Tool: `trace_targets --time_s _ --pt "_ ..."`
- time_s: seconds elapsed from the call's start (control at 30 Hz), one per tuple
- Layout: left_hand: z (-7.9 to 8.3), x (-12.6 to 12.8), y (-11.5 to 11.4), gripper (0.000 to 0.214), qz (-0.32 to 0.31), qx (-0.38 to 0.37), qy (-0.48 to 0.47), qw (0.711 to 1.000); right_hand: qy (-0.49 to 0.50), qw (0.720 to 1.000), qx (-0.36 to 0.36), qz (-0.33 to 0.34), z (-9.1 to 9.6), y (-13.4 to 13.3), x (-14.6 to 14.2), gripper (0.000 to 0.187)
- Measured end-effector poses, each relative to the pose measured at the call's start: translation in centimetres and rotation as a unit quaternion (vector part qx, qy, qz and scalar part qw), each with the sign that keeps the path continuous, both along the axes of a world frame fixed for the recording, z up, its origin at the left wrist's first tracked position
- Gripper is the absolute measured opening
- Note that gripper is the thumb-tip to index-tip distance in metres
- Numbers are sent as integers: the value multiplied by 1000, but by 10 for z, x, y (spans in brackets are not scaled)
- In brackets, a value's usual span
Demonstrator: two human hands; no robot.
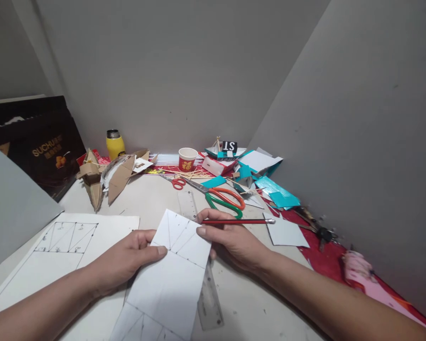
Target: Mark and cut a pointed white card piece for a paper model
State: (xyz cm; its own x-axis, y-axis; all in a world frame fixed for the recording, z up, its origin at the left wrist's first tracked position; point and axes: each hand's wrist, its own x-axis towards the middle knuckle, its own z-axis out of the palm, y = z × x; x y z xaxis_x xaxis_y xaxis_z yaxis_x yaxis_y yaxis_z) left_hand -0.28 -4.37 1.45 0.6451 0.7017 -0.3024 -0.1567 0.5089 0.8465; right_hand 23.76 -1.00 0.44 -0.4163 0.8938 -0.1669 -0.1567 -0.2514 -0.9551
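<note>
Card, one white piece (170, 286) ruled with pencil lines and dots at both ends, is tilted up off the near middle of the desk (252, 303), held by two hands. The left hand (138, 251) has its grip closed on the left edge, thumb flat on top and the other fingers bent beneath; its forearm enters from the near left. The right hand (230, 237) pinches the far right edge, thumb above and some fingertips below, and the same grip carries one red-and-black pencil (244, 221) lying level, eraser end pointing right. That forearm slants in from the near right. Under the card lies a clear ruler (210, 300), partly covered, so whether its two visible stretches are one piece I cannot tell. One drawn sheet (108, 241) lies at left, beneath the left forearm. Beyond the card are two pairs of scissors: one small with red handles (179, 183), one large with orange and green handles (215, 191). Farther stand one paper cup (187, 161) and one yellow bottle (115, 145), with two brown cardboard shapes (119, 180) near the bottle. One blank white square (287, 232) lies at right, near some keys (323, 235).
</note>
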Motion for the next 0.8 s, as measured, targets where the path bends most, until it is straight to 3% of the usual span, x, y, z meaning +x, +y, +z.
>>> trace_targets --time_s 0.47,0.8 --pt "0 -1 2 37 13 -8 8 1000 7 1000 -2 -26 0 1 0 25" --pt "-2 4 -2 39 69 8 38 997 -10 999 -21 -42 -3 0 0 28"
